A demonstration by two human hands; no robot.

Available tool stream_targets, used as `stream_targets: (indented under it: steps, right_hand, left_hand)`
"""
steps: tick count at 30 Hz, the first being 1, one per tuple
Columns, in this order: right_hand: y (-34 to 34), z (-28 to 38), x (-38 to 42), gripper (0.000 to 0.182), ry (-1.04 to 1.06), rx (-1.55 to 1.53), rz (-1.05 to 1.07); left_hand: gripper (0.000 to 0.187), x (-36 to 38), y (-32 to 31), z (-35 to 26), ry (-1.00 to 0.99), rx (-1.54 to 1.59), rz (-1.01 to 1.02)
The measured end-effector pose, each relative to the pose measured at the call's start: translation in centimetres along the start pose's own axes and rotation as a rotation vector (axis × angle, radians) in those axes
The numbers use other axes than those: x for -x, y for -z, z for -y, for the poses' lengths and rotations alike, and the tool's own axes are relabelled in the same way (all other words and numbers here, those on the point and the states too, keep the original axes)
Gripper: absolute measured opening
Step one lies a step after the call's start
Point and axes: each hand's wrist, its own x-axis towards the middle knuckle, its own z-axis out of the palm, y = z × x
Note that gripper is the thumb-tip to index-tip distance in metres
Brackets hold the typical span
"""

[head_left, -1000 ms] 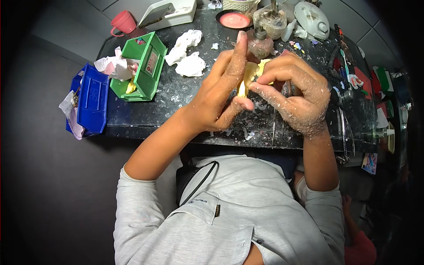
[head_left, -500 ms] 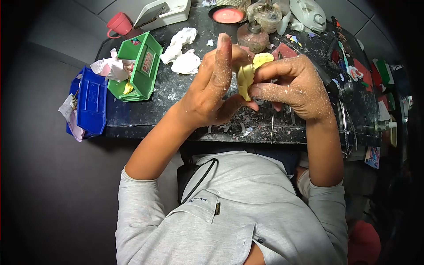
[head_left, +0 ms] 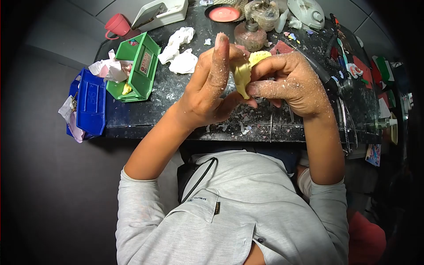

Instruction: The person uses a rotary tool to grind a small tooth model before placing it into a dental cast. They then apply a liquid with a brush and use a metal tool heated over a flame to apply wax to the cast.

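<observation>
Between my two hands, above the front part of the black bench (head_left: 176,115), is a pale yellow dental cast (head_left: 241,76) with a scalloped, ridged edge. My left hand (head_left: 206,86) grips it from the left, index finger pointing up and thumb below. My right hand (head_left: 297,84) pinches its right side between thumb and bent fingers. White and pinkish dust covers both hands. Fingers hide much of the cast, so its full shape cannot be made out. Below the hands, a thin metal tool (head_left: 271,123) lies among scattered shavings.
At left stand a green bin (head_left: 150,70) and a blue bin (head_left: 92,104) holding crumpled paper. Crumpled white tissue (head_left: 183,62), a glass spirit lamp (head_left: 250,36) and a dish of pink material (head_left: 224,14) sit farther back. A denture (head_left: 354,70) and tools lie at right.
The dental cast has turned slightly in my fingers, and both hands have shifted a little to the left. The grip stays on it.
</observation>
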Motion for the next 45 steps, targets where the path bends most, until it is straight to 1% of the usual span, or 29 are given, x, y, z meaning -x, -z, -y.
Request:
stream_targets:
  steps: [2, 3, 5, 7, 8, 9, 10, 11, 12, 13, 15, 16, 17, 19, 20, 21, 23, 24, 25, 27, 28, 35, 41, 45]
  right_hand:
    - [0.0, -0.2, 0.0, 0.018, 0.004, -0.006, -0.001]
    - [-0.1, -0.2, 0.0, 0.018, 0.007, -0.012, 0.000]
    - [-0.1, 0.1, 0.0, 0.018, -0.008, -0.024, 0.014]
    - [-0.3, -0.2, -0.1, 0.019, -0.022, -0.036, 0.027]
    - [-0.5, -0.9, -0.2, 0.018, 0.094, -0.014, 0.017]
    - [-0.7, -1.2, -0.4, 0.017, 0.209, 0.007, 0.005]
    - [-0.8, -1.2, -0.4, 0.017, 0.209, 0.002, 0.003]
    - [-0.9, -0.8, -0.2, 0.016, 0.244, 0.089, 0.000]
    - [-1.1, -0.5, -0.1, 0.014, 0.278, 0.175, -0.003]
    - [-1.6, -0.3, 0.0, 0.014, 0.281, 0.164, -0.006]
    - [-2.7, 0.0, 0.3, 0.018, 0.316, 0.186, -0.056]
    - [-3.1, 0.5, 0.6, 0.019, 0.295, 0.204, -0.063]
    - [-3.3, 0.4, 0.7, 0.019, 0.298, 0.186, -0.068]
    - [-3.5, 0.1, 0.7, 0.022, 0.398, 0.312, -0.112]
    - [-3.5, 0.0, 0.7, 0.023, 0.450, 0.347, -0.140]
    - [-3.6, 0.1, 0.8, 0.023, 0.448, 0.334, -0.148]
    - [-3.6, 0.3, 1.1, 0.024, 0.387, 0.398, -0.150]
    - [-3.6, 0.2, 1.1, 0.024, 0.383, 0.389, -0.155]
    - [-3.6, 0.1, 1.2, 0.024, 0.408, 0.400, -0.162]
    - [-3.7, -0.2, 1.2, 0.024, 0.429, 0.408, -0.170]
    - [-3.8, -0.2, 1.2, 0.025, 0.465, 0.400, -0.177]
    - [-4.5, -0.4, 1.3, 0.027, 0.613, 0.457, -0.230]
    - [-4.8, -0.6, 1.3, 0.028, 0.669, 0.481, -0.265]
    - [-4.5, -0.2, 1.5, 0.028, 0.616, 0.459, -0.224]
  left_hand:
    - [0.123, -0.4, 0.5, 0.0, -0.061, -0.148, 0.093]
    - [0.123, -0.3, 0.3, 0.0, -0.062, -0.147, 0.094]
    - [0.099, 0.2, -0.3, 0.0, -0.047, -0.052, -0.029]
    - [0.096, 0.3, -0.4, 0.0, -0.071, -0.065, -0.066]
    - [0.093, 0.3, -0.5, 0.0, -0.093, -0.077, -0.103]
    - [0.093, 0.3, -0.7, 0.0, -0.092, -0.075, -0.099]
    - [0.091, 0.3, -0.8, 0.0, -0.136, -0.076, -0.143]
    - [0.089, 0.1, -0.8, 0.0, -0.181, -0.077, -0.187]
    - [0.098, -0.3, 0.0, -0.1, -0.216, -0.113, -0.110]
    - [0.098, 0.1, 0.1, -0.5, -0.216, -0.113, -0.099]
    - [0.141, 1.6, 0.4, -1.4, 0.035, -0.083, -0.084]
    - [0.148, 2.1, 0.9, -1.6, 0.082, -0.010, -0.050]
    - [0.148, 2.4, 1.5, -1.7, 0.084, -0.012, -0.031]
    - [0.144, 1.9, 2.4, -2.0, 0.080, -0.136, 0.118]
    - [0.144, 1.7, 2.6, -2.3, 0.117, -0.168, 0.140]
    - [0.144, 1.9, 2.4, -2.1, 0.118, -0.165, 0.155]
    - [0.143, 2.2, 1.9, -1.9, 0.092, -0.097, 0.085]
    - [0.134, 1.0, 2.6, -2.8, 0.103, -0.165, 0.170]
    - [0.134, 1.0, 2.3, -2.4, 0.107, -0.163, 0.178]
    - [0.081, 1.1, 1.5, -1.4, -0.001, -0.082, -0.032]
    - [0.065, 0.9, 1.8, -1.8, 0.053, -0.089, 0.004]
    - [0.055, 0.7, 3.0, -1.9, 0.055, -0.049, -0.002]
    - [0.046, 0.6, 3.5, -2.2, 0.056, -0.006, -0.014]
    - [0.040, 0.4, 3.2, -2.1, 0.058, 0.019, -0.023]
